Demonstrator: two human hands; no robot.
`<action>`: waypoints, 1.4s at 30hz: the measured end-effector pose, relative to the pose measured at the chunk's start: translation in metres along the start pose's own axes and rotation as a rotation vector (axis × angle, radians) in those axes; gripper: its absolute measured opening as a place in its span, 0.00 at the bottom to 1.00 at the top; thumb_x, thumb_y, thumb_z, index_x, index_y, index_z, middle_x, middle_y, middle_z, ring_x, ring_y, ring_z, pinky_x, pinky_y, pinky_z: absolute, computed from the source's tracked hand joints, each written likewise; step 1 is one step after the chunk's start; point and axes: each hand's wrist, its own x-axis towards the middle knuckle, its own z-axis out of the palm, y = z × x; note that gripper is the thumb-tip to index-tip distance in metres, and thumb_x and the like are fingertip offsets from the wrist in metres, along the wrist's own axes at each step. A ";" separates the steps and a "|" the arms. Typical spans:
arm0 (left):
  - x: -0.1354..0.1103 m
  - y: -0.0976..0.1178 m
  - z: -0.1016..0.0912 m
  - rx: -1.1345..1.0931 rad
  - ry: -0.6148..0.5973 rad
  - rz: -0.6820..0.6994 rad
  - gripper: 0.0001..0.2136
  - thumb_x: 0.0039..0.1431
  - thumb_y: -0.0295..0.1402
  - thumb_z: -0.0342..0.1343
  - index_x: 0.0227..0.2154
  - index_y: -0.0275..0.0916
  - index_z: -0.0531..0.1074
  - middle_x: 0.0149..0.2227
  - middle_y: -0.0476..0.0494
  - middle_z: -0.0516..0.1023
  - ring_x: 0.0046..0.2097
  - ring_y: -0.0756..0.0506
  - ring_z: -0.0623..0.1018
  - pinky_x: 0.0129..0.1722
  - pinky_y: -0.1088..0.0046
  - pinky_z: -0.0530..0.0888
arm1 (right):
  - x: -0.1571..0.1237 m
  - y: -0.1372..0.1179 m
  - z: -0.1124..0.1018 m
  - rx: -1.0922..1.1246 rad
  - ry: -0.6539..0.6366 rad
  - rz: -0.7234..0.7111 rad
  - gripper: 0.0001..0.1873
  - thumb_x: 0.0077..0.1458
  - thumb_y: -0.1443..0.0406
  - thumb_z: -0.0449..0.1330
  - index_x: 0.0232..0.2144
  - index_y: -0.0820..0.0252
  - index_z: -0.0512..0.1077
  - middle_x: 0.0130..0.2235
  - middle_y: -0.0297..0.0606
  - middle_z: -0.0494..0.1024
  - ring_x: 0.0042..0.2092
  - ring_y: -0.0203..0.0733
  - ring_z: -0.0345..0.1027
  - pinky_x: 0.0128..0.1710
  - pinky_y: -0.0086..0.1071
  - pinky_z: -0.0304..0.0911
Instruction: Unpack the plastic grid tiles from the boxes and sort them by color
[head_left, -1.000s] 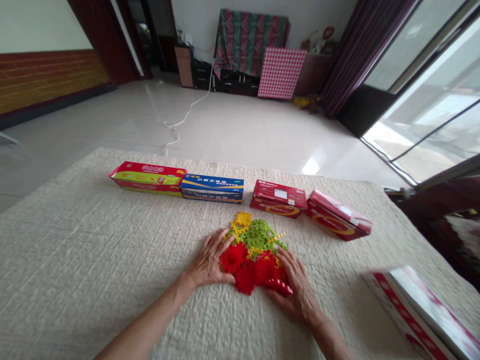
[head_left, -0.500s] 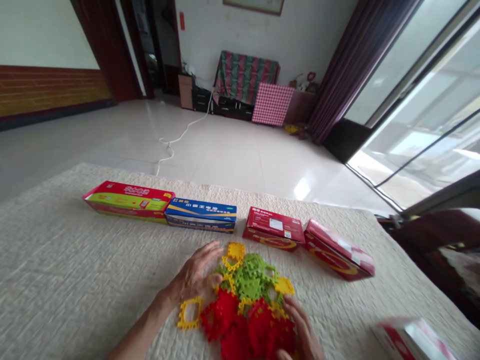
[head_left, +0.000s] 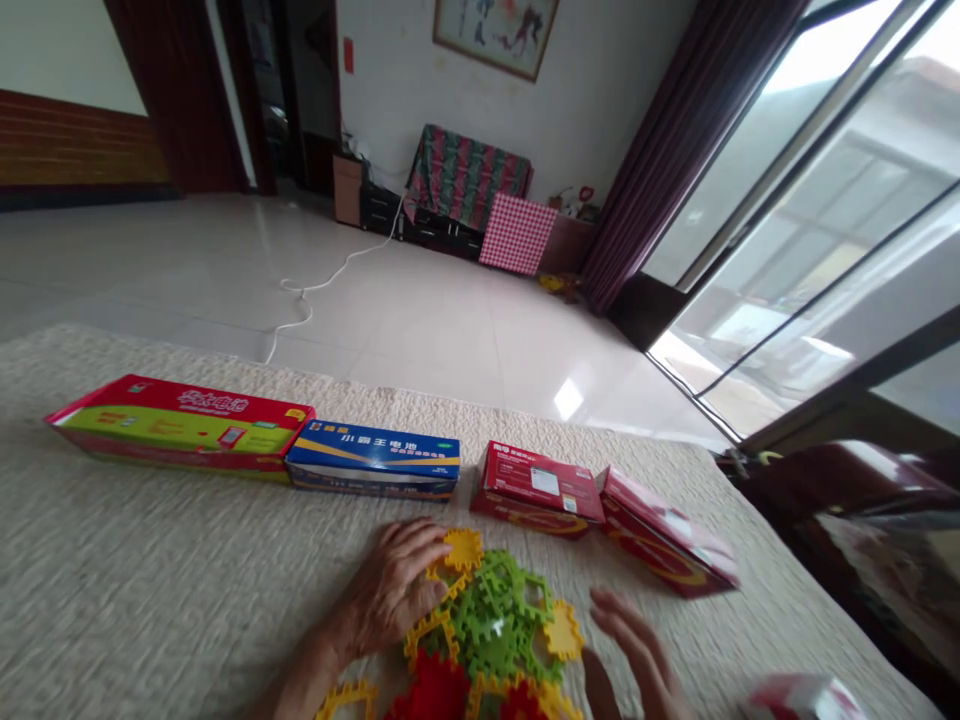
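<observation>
A heap of flat toothed plastic tiles (head_left: pixel 491 625) in green, yellow and red lies on a cream quilted cloth (head_left: pixel 172 570) at the bottom centre. My left hand (head_left: pixel 390 590) rests flat on the heap's left side, fingers spread over a yellow tile (head_left: pixel 461 550). My right hand (head_left: pixel 637 655) hovers at the heap's right edge with its fingers stretched out and blurred, holding nothing. Part of the heap runs off the bottom of the view.
Along the far side of the cloth stand a red-and-green box (head_left: pixel 176 425), a blue box (head_left: pixel 375 458) and two red boxes (head_left: pixel 540 485) (head_left: pixel 667 545). Another red-and-white box (head_left: pixel 802 695) sits at the bottom right. Beyond are a tiled floor, a white cable (head_left: pixel 315 285) and glass doors.
The view has tilted up, so the heap and hands sit lower in frame. My right hand has lifted off the red tiles and opened. The tiles have spread apart.
</observation>
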 end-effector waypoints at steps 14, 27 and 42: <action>0.003 -0.002 0.008 -0.132 0.279 -0.045 0.11 0.65 0.34 0.49 0.44 0.40 0.74 0.45 0.41 0.78 0.50 0.44 0.75 0.51 0.66 0.72 | 0.170 0.061 0.060 -0.233 -0.623 -0.152 0.42 0.50 0.63 0.59 0.65 0.53 0.49 0.58 0.51 0.65 0.57 0.55 0.62 0.55 0.51 0.55; 0.003 -0.010 0.013 -0.119 0.563 -0.170 0.09 0.63 0.28 0.48 0.35 0.39 0.74 0.33 0.43 0.78 0.38 0.46 0.77 0.40 0.72 0.74 | 0.194 0.069 0.056 -0.227 -0.576 -0.064 0.41 0.50 0.57 0.61 0.64 0.52 0.52 0.62 0.50 0.62 0.60 0.54 0.59 0.56 0.49 0.55; 0.002 -0.014 0.006 -0.545 0.919 -0.739 0.17 0.62 0.47 0.48 0.32 0.39 0.73 0.27 0.47 0.74 0.33 0.45 0.75 0.32 0.74 0.70 | 0.207 -0.069 0.121 -0.033 -0.713 -0.285 0.45 0.47 0.62 0.61 0.65 0.60 0.50 0.68 0.51 0.51 0.68 0.58 0.42 0.63 0.58 0.41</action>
